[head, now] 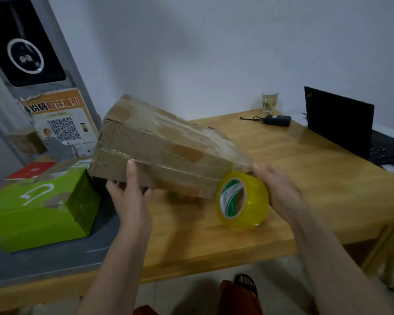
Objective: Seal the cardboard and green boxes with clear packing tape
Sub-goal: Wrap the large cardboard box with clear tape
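A worn cardboard box (159, 146) is tilted up off the wooden table (305, 178), its near edge lifted. My left hand (129, 192) grips that near edge from below, thumb on the side face. My right hand (280, 189) holds a yellowish roll of clear tape (243, 200) at the box's right corner; a clear strip runs from the roll up over the box's right end. The green box (39, 208) lies at the left on a grey surface, apart from both hands.
A black laptop (341, 123) stands open at the table's right back, with a black adapter (276, 120) and a glass cup (270, 102) behind. A red booklet (31, 170) lies beyond the green box. A grey cabinet with a poster (59, 123) stands at left.
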`<move>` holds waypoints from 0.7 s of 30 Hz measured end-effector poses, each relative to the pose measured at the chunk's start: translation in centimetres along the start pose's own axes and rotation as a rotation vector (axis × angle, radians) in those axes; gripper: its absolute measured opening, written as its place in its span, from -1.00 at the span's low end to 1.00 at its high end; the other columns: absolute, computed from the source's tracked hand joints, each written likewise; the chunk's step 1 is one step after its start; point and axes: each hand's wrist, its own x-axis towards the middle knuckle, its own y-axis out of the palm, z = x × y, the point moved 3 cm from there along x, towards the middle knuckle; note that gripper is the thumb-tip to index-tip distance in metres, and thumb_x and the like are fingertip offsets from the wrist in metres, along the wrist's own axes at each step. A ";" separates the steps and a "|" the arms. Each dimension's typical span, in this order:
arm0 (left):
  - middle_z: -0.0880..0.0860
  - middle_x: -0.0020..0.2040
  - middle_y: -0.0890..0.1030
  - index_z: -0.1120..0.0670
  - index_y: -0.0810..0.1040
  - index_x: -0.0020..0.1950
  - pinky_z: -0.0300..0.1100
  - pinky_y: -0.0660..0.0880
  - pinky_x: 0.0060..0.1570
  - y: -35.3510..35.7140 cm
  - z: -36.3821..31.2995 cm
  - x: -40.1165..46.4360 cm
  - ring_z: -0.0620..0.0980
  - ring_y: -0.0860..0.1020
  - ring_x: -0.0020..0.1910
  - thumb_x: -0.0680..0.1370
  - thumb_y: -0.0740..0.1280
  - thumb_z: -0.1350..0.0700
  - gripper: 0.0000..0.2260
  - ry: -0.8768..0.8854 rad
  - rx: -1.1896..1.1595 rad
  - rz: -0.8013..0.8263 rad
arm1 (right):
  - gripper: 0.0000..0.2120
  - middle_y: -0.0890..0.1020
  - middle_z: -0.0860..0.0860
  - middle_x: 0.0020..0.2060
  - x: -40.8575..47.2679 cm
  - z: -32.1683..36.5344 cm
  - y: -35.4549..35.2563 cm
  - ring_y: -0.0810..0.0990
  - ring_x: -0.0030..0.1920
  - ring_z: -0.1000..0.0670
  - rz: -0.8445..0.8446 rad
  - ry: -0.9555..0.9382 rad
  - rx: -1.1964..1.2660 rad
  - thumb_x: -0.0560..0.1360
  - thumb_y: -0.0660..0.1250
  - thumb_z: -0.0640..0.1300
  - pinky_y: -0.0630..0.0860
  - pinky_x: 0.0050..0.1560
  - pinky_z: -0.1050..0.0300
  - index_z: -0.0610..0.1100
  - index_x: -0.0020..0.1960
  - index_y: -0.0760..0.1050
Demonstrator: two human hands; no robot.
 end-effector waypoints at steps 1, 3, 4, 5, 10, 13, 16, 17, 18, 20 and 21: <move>-0.10 0.30 0.48 -0.13 0.25 0.39 -0.02 0.53 0.16 0.2 -0.2 0.3 -0.13 0.53 0.20 0.43 0.36 -0.25 -0.40 -0.025 -0.030 0.006 | -0.31 0.58 -0.13 -0.17 0.2 -0.3 0.2 0.60 -0.13 -0.10 0.003 -0.006 -0.009 0.24 0.53 0.28 0.50 -0.03 -0.05 -0.30 -0.02 0.46; -0.03 0.30 0.52 -0.03 0.30 0.43 -0.05 0.54 0.12 0.3 0.2 0.8 -0.05 0.55 0.22 0.36 0.38 -0.27 -0.29 -0.100 -0.108 0.037 | -0.43 0.54 -0.14 -0.24 0.3 -0.6 0.5 0.58 -0.18 -0.11 -0.023 0.007 0.013 0.21 0.55 0.20 0.51 -0.08 -0.05 -0.20 -0.09 0.44; -0.01 0.28 0.55 -0.01 0.33 0.44 -0.07 0.54 0.10 0.4 0.7 0.8 -0.04 0.56 0.20 0.37 0.38 -0.26 -0.29 -0.140 -0.142 0.066 | -0.48 0.55 -0.11 -0.25 0.2 -0.6 0.6 0.60 -0.22 -0.08 -0.036 0.015 0.038 0.20 0.53 0.18 0.54 -0.13 -0.01 -0.17 -0.12 0.43; -0.01 0.27 0.57 -0.01 0.37 0.43 -0.08 0.53 0.10 0.7 1.4 0.5 -0.04 0.56 0.18 0.38 0.38 -0.24 -0.33 -0.186 -0.149 0.108 | -0.51 0.57 -0.08 -0.27 0.1 -0.7 0.8 0.61 -0.26 -0.03 -0.033 0.012 0.061 0.18 0.52 0.16 0.56 -0.19 0.04 -0.15 -0.15 0.42; 0.09 0.33 0.50 -0.04 0.33 0.44 0.22 0.39 0.32 3.3 6.7 -2.0 0.15 0.44 0.32 0.31 0.48 -0.18 -0.25 -0.489 -0.188 0.220 | -0.34 0.61 -0.10 -0.12 -1.0 -1.2 1.3 0.62 -0.11 -0.08 -0.062 0.038 0.082 0.05 0.61 0.30 0.55 -0.02 -0.14 -0.11 -0.12 0.44; 0.21 0.36 0.46 -0.02 0.22 0.53 0.25 0.50 0.19 3.9 8.5 -2.5 0.26 0.46 0.31 0.20 0.56 -0.18 -0.03 -0.568 -0.317 0.129 | -0.28 0.59 -0.07 -0.09 -2.9 -1.9 1.9 0.60 -0.09 -0.06 -0.103 -0.004 0.064 -0.01 0.58 0.38 0.54 -0.07 -0.08 -0.06 -0.09 0.44; 0.25 0.42 0.38 -0.02 0.16 0.55 0.21 0.55 0.12 3.8 9.8 -3.3 0.30 0.42 0.34 0.19 0.55 -0.22 0.03 -0.651 -0.382 0.099 | -0.24 0.40 0.13 0.39 -5.7 -3.2 2.9 0.50 0.23 0.12 -0.098 -0.048 -0.148 0.02 0.56 0.31 0.54 0.04 0.11 0.25 0.16 0.38; 0.25 0.43 0.36 -0.01 0.18 0.55 0.22 0.52 0.17 3.9 10.1 -3.7 0.31 0.41 0.35 0.23 0.52 -0.23 -0.02 -0.670 -0.386 0.101 | -0.17 0.21 0.22 0.49 -6.5 -3.3 3.1 0.38 0.36 0.16 -0.092 -0.086 -0.250 -0.01 0.55 0.35 0.50 0.17 0.07 0.34 0.19 0.30; 0.25 0.43 0.36 0.01 0.21 0.54 0.22 0.49 0.22 3.8 10.5 -3.8 0.31 0.41 0.35 0.26 0.49 -0.24 -0.06 -0.687 -0.403 0.099 | -0.10 0.07 0.30 0.51 -6.9 -3.3 3.2 0.27 0.43 0.21 -0.084 -0.145 -0.327 -0.04 0.53 0.41 0.45 0.27 0.06 0.40 0.22 0.23; 0.26 0.37 0.43 0.10 0.29 0.50 0.19 0.48 0.25 4.0 10.7 -4.2 0.29 0.49 0.29 0.28 0.48 -0.23 -0.11 -0.731 -0.454 0.084 | -0.04 -0.02 0.35 0.51 -7.2 -2.2 3.5 0.14 0.45 0.33 -0.062 -0.274 -0.442 -0.02 0.53 0.40 0.36 0.34 0.17 0.50 0.27 0.14; 0.27 0.32 0.47 0.15 0.32 0.47 0.18 0.49 0.25 4.3 10.2 -4.4 0.28 0.54 0.24 0.28 0.49 -0.22 -0.13 -0.744 -0.483 0.080 | -0.07 0.00 0.32 0.52 -7.3 -1.2 3.7 0.11 0.46 0.34 -0.046 -0.340 -0.486 0.02 0.53 0.35 0.31 0.35 0.22 0.58 0.25 0.10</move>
